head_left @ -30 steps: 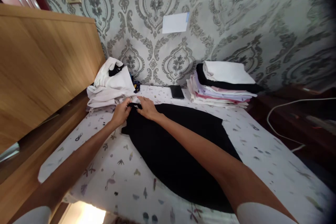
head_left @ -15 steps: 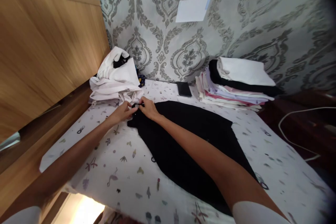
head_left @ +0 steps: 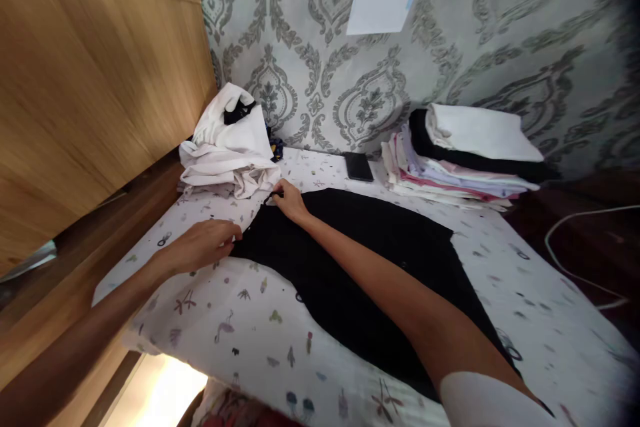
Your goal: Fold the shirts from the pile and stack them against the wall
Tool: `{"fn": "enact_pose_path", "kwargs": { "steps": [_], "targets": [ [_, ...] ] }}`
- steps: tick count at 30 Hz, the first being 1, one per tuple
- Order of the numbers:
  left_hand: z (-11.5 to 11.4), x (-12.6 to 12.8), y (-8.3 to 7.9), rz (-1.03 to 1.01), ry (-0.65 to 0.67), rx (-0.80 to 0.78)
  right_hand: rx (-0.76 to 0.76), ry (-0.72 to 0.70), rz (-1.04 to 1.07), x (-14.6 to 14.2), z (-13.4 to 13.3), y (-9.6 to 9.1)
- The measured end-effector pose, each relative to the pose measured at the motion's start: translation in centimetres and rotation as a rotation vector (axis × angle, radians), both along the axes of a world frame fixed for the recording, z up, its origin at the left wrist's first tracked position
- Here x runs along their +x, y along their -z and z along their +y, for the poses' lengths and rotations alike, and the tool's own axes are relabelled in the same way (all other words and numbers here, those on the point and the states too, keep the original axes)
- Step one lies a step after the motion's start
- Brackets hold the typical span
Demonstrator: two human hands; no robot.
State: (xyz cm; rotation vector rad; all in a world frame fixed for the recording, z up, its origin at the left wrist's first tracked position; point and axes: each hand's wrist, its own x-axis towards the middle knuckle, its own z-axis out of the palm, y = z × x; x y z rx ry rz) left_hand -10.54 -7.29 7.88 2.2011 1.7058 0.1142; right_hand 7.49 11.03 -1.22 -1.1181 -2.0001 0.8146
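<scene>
A black garment (head_left: 320,280) lies spread over the patterned sheet (head_left: 240,340), its narrow end toward the left. My left hand (head_left: 203,245) is closed on the near left corner of the cloth, fingertips pinched at its edge. Farther back, my right hand (head_left: 290,202) grips a thin black edge or strap at the far corner, which stands slightly raised. My right forearm crosses over the middle of the garment. What kind of garment it is cannot be made out.
A loose heap of white clothes (head_left: 227,163) sits back left beside a wooden panel (head_left: 100,80). A black phone-like object (head_left: 359,167) lies near the wall. Folded clothes in a stack (head_left: 485,137) stand back right, with a white cable (head_left: 555,220) beyond.
My left hand has moved toward me and left, drawing the near corner of the black garment out. My right hand stays at the far corner. The view has shifted slightly.
</scene>
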Motion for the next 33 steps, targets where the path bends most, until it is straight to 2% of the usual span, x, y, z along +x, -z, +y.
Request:
{"fn": "enact_pose_path", "kwargs": {
  "steps": [4, 7, 12, 16, 19, 21, 23, 28, 33],
  "targets": [
    [1.0, -0.7, 2.0, -0.075, -0.005, -0.103, 0.015, -0.117, -0.091, 1.1, -1.1, -0.9],
    [2.7, -1.3, 2.8, -0.175, -0.067, -0.051, 0.116, -0.174, -0.172, 2.7, -2.3, -1.5],
    [7.8, -0.1, 4.0, -0.225, -0.164, 0.080, 0.177, -0.065, -0.282, 4.7, -4.7, -1.4],
    [11.0, 2.5, 4.9, -0.083, -0.221, 0.117, 0.155, 0.051, -0.378, 4.8, -5.7, -0.7],
    [11.6, 3.5, 5.0, -0.037, -0.251, 0.240, 0.172, 0.103, -0.408, 4.8, -5.7, -0.4],
    [11.4, 3.4, 5.1, -0.026, -0.282, 0.360, 0.178, 0.111, -0.388, 4.9, -5.5, -0.3],
    [11.2, 3.0, 5.4, 0.017, -0.303, 0.415, 0.181, 0.096, -0.346, 5.0, -5.3, -0.3],
    [11.6, 1.9, 6.6, 0.086, -0.261, 0.348, 0.173, 0.040, -0.357, 5.2, -5.7, -0.9],
    [13.0, 0.9, 6.6, -0.066, -0.192, 0.217, 0.192, -0.009, -0.396, 5.2, -5.9, -1.3]
  ]
}}
